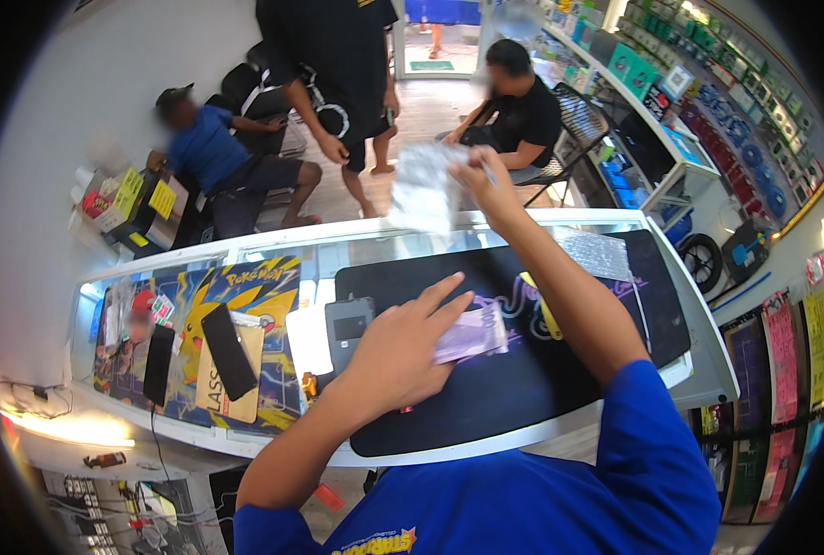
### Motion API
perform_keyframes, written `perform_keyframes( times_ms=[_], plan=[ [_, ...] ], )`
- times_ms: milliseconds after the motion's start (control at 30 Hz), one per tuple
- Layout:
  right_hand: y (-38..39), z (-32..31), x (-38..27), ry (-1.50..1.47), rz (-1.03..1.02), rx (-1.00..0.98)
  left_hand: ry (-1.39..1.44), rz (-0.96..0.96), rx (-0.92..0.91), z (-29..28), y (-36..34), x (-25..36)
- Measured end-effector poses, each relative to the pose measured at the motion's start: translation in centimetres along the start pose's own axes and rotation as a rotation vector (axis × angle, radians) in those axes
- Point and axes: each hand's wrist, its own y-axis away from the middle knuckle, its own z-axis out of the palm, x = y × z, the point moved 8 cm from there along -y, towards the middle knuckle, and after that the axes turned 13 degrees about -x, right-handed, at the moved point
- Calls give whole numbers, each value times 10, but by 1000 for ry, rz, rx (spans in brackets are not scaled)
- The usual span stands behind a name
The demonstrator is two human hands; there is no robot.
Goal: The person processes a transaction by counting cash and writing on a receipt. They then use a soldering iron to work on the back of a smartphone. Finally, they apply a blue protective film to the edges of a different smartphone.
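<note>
My right hand (477,180) grips a silvery, blurred packet (421,190), raised at the counter's far edge. My left hand (398,347), index and middle fingers extended, holds folded purple banknotes (472,338) low over the black mat (569,388). Beside that hand lies a dark grey, flat device (347,321), partly covered by the mat or hand. A bubble-wrap sleeve (594,256) and a yellow item (549,319), partly hidden by my right forearm, are on the mat. Two dark phones (229,350) lie on the left, one on a brown envelope (241,402).
The glass counter (722,384) carries a yellow cartoon mat (268,333). Beyond it are a seated person in blue (199,148), a standing person (328,46) and another person on a folding chair (523,120). Shelves (652,92) line the right wall; boxes (125,199) stand left.
</note>
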Motion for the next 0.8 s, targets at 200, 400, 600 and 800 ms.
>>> perform_keyframes(
  times_ms=[200,400,600,800],
  plan=[
    [-115,14,43,372,197,201,336,22,181,-27,76,9],
    [-191,-1,93,483,234,267,1036,-59,459,13,177,-40],
    [-171,27,53,630,124,353,1485,-89,777,33,193,-72],
    [-121,35,-163,-1321,-364,140,1480,21,521,26,101,-49]
  ],
)
